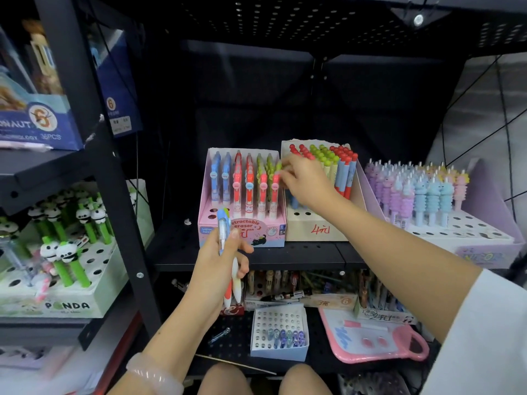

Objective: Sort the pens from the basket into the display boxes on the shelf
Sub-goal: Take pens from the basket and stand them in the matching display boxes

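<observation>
My left hand (219, 263) grips a few pens (225, 238) upright in front of the pink display box (242, 235); one has a blue and green top, the others white and orange barrels. That box holds rows of blue, red and green pens. My right hand (305, 181) reaches to the box's right rear corner, its fingertips pinching the top of a green-capped pen (276, 168) there. Right beside it stands a cream box (316, 229) with red and green topped pens. No basket is in view.
A lilac box (484, 246) of pastel unicorn pens stands at the right. A panda pen box (68, 303) sits on the left shelf behind a black upright post (119, 195). Below lie a small white perforated box (278, 334), a pink board (376, 340) and further pen boxes.
</observation>
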The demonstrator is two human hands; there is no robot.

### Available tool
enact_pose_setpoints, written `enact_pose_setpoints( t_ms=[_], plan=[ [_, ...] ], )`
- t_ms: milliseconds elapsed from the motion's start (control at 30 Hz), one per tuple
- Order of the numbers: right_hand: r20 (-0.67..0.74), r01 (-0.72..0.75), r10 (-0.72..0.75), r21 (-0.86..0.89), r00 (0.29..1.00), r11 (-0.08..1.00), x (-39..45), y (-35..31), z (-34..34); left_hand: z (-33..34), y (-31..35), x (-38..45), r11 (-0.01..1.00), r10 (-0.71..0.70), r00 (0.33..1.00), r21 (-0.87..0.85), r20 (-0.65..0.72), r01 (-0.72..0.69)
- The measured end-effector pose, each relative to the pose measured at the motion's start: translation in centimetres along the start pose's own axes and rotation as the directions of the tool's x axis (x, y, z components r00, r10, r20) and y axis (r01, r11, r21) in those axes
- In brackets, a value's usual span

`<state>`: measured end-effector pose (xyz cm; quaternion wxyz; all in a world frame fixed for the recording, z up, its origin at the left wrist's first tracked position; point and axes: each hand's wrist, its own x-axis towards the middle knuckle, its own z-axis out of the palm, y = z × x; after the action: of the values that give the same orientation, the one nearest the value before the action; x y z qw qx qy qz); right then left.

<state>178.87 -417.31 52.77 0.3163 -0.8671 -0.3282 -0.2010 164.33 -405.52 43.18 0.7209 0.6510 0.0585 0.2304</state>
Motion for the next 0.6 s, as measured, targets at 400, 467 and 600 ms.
enact_pose_setpoints(
  t_ms=[400,467,600],
  plan=[
    [0.122,-0.04,0.042,-0.022,0.992,0.999,-1.3,0.5,-1.1,0.2,0.8,-0.5,0.998,-0.001,0.999,-0.056,0.048,0.004],
    [-0.085,-0.016,0.023,0.087,0.996,0.996,-2.2,-0.5,-1.4,0.4,0.7,-0.4,0.998,0.005,0.999,-0.06,0.05,-0.002],
    [0.238,-0.002,-0.096,0.379,0.967,0.925,-4.7,-3.4,-1.1,1.0,0.9,-0.4,0.997,0.044,0.997,-0.072,0.06,-0.04]
  ],
)
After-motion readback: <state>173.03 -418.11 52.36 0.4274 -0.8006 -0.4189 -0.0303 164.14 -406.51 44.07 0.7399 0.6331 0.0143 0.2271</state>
